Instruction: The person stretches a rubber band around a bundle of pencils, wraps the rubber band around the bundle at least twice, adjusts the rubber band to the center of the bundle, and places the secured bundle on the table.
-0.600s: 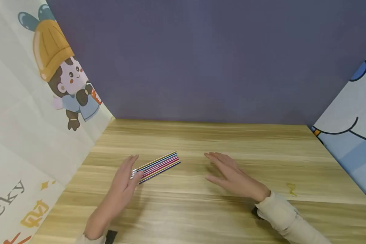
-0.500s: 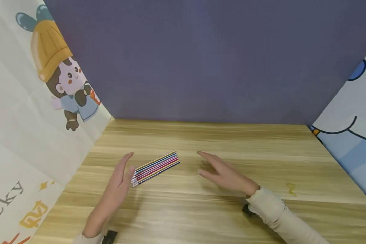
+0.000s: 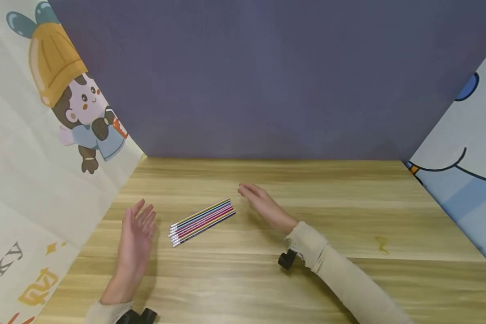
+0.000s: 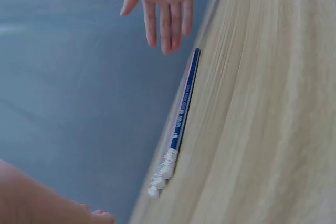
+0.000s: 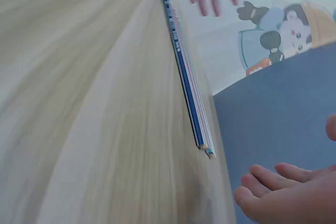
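Several pencils (image 3: 202,222) in different colours lie side by side on the wooden table, slanting up to the right, with their white eraser ends at the left. To their left, my left hand (image 3: 137,243) is held apart from them with the palm turned inward and the fingers extended. My right hand (image 3: 265,204) is past their far right end, fingers extended and holding nothing. In the left wrist view a dark blue pencil (image 4: 185,98) lies nearest the camera. The right wrist view shows the pencils' unsharpened ends near my right hand (image 5: 294,192).
A thin yellow squiggle (image 3: 382,245) lies on the table (image 3: 243,288) at the right. A dark grey panel (image 3: 267,81) stands behind the table. Printed cartoon sheets flank it on the left (image 3: 16,180) and right (image 3: 470,202).
My left hand has moved left, off the eraser ends, and turned its palm inward. My right hand has moved left and farther forward. The pencils keep their place on the table.
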A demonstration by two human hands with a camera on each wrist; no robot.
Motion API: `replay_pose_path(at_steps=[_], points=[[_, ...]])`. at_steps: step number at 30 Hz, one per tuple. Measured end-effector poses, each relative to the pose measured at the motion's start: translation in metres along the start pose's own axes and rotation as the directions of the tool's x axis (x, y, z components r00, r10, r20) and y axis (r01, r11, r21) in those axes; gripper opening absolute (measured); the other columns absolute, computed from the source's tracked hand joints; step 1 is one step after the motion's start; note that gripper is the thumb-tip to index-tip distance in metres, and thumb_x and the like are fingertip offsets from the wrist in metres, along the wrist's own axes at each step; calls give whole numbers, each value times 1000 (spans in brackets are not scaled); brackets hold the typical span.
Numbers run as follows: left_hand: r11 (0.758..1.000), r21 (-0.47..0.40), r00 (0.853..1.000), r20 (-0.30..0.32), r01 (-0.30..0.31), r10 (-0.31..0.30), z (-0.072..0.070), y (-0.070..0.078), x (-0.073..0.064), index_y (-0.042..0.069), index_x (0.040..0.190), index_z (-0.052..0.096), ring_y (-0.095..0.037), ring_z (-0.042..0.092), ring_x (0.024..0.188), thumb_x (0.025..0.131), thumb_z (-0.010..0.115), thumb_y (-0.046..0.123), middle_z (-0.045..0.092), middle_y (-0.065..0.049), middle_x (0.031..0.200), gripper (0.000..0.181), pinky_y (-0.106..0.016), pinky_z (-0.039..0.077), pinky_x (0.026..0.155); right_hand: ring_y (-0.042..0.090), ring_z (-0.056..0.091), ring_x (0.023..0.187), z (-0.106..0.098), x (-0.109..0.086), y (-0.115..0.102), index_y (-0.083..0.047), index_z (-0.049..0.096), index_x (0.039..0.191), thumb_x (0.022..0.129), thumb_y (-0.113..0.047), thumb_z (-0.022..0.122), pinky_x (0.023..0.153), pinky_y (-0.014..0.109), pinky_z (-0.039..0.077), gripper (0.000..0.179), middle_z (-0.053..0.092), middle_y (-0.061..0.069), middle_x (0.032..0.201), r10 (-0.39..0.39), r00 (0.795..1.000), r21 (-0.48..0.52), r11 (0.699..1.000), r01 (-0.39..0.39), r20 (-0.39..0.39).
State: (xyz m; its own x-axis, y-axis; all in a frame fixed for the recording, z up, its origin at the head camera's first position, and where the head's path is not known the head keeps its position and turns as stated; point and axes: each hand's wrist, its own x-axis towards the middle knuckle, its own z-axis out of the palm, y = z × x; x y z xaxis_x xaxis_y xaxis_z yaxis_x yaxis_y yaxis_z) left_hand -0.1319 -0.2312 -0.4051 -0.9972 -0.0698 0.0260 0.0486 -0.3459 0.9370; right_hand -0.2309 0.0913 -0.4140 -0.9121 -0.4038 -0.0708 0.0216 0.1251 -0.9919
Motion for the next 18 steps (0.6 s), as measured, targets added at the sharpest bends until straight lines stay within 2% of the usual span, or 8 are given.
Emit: replay_pose_path(at_steps=[3,6,9,11,14,18], points=[[998,-55,1000,-7,29,-30,-4,-3,3,16,159,2,-30,2,152,105,16,56,14,-8,159,68,-39,2,125,28,35,144,6,12,4,-3,31,152,105,-50,42,122,46,23,68,40,17,153,14,1000,116,993,-13,-13],[994,-92,998,-9,56,-57,-6,-5,5,15,159,-2,-29,-1,153,104,15,58,3,-14,163,72,-37,0,125,29,34,144,12,20,8,1,29,152,106,-50,36,123,44,20,69,38,19,154,21,1000,231,973,-20,-2],[988,-128,996,-7,86,-88,-7,-7,7,14,159,-3,-28,-3,153,104,18,60,-7,-17,165,75,-35,-1,125,30,33,145,18,25,14,3,29,151,107,-53,30,124,41,18,72,36,21,155,19,1000,287,958,-20,6],[982,-153,994,3,110,-111,-9,-9,9,14,159,-4,-28,-5,153,104,19,60,-11,-17,165,75,-34,-2,125,30,34,144,22,27,18,4,31,150,107,-53,29,124,40,18,72,38,21,153,15,1000,275,961,-13,-5],[973,-180,990,12,144,-144,-9,-12,9,13,159,-5,-27,-6,153,104,20,61,-13,-15,164,77,-33,-3,124,27,36,144,28,27,23,2,35,149,105,-56,31,123,39,19,72,41,17,153,7,1000,203,979,-1,-28],[972,-178,988,3,152,-154,-8,-16,11,13,159,-5,-25,-6,153,104,21,60,-14,-15,165,77,-31,-3,124,25,36,144,33,25,26,-2,37,150,102,-61,38,123,41,20,76,40,12,155,-10,999,140,990,16,-45]])
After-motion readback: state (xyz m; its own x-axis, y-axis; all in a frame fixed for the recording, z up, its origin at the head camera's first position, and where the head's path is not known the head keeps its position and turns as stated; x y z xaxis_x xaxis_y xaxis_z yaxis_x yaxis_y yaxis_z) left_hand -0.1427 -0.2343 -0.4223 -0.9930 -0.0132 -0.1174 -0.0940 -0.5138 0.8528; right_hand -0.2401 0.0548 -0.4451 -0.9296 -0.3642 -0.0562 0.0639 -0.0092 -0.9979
